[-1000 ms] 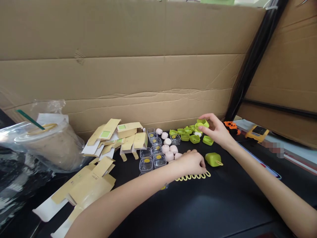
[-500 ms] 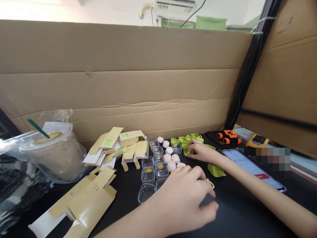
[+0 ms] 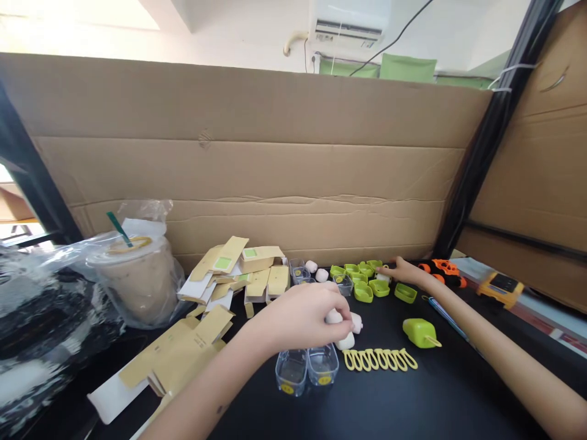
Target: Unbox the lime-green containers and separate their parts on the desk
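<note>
My left hand (image 3: pixel 314 315) reaches in over the pale rounded pieces (image 3: pixel 356 322). Its fingers curl round one pale piece (image 3: pixel 334 316). Just below it lie clear plastic boxes (image 3: pixel 293 370) with round yellow stickers. At the back right, my right hand (image 3: pixel 406 272) has its fingertips closed round a small whitish piece (image 3: pixel 383 278), beside several open lime-green cases (image 3: pixel 363 292). A closed green case (image 3: pixel 419 333) with a strap lies nearer me. Yellow-green loops (image 3: pixel 380 359) form a row on the black table. My left hand hides some boxes and pieces.
Flattened tan cartons (image 3: pixel 183 360) and folded boxes (image 3: pixel 261 258) lie left of centre. A bagged drink cup (image 3: pixel 137 281) stands at the left. To the right are an orange toy (image 3: pixel 444 269), a phone (image 3: pixel 447 318) and a yellow device (image 3: pixel 499 288). A cardboard wall (image 3: pixel 257 177) closes the back.
My view has shifted. My left hand, open before, has moved back onto the pale pieces and curled its fingers. My right hand has moved right along the green cases. The loops are uncovered.
</note>
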`<state>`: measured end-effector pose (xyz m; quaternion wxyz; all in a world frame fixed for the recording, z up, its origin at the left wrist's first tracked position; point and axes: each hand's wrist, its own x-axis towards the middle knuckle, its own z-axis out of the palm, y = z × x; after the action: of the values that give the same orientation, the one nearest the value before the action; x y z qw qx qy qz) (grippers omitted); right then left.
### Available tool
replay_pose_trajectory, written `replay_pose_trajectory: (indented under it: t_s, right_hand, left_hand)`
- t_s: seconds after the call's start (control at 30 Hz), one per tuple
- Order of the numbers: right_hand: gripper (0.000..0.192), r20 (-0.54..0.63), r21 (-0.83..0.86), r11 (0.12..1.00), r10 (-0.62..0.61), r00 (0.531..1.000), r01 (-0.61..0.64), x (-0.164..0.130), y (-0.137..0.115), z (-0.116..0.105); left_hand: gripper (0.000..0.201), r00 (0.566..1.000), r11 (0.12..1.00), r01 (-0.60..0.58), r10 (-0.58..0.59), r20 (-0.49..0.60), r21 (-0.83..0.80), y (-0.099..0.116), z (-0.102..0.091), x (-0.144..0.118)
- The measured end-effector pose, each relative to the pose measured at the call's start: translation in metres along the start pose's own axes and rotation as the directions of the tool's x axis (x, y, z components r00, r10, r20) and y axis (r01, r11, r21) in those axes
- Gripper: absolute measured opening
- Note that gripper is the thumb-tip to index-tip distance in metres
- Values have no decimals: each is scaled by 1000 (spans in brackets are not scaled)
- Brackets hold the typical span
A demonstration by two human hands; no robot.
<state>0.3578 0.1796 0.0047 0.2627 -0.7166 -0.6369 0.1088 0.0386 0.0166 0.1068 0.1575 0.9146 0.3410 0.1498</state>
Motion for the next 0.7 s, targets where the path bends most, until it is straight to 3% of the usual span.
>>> replay_pose_trajectory:
  t_s: [0.1, 0.2, 0.23, 0.3, 0.37, 0.43, 0.5, 0.6, 0.7]
  right_hand:
    - [31, 51, 84, 996, 9, 999, -13, -3, 3, -1]
    - [32, 25, 179, 981, -86, 996, 80, -9, -5, -12]
    - [35, 10, 217, 967, -141, 990, 136, -12, -11, -16]
    - [45, -21, 301, 916, -270, 963, 263, -26, -29, -23]
    - [55, -44, 391, 842, -388, 921, 373, -48, -49, -24]
    - [55, -45, 470, 763, -482, 875, 444, -75, -69, -21]
    - [48, -35, 596, 625, -607, 794, 504, -102, -83, -15]
    - [42, -17, 649, 511, -731, 682, 564, -128, -91, -7]
    - [40, -73, 550, 530, -739, 669, 645, -136, -90, -2]
  left_hand:
    - [18, 998, 994, 19, -26, -60, -109, -16, 8, 8]
    - [24, 987, 896, 8, -78, -139, -444, -27, 21, 21]
    - [26, 981, 809, 19, -129, -147, -588, -30, 26, 24]
    - [30, 960, 552, 60, -261, -104, -832, -34, 36, 30]
    - [35, 943, 264, 118, -331, 25, -957, -35, 44, 32]
    - [41, 950, 25, 198, -250, 185, -980, -35, 50, 33]
    - [49, 953, -123, 274, -99, 287, -954, -35, 54, 32]
    - [60, 958, -189, 275, -31, 286, -943, -36, 60, 33]
    - [44, 979, -121, 158, -112, 172, -980, -36, 65, 35]
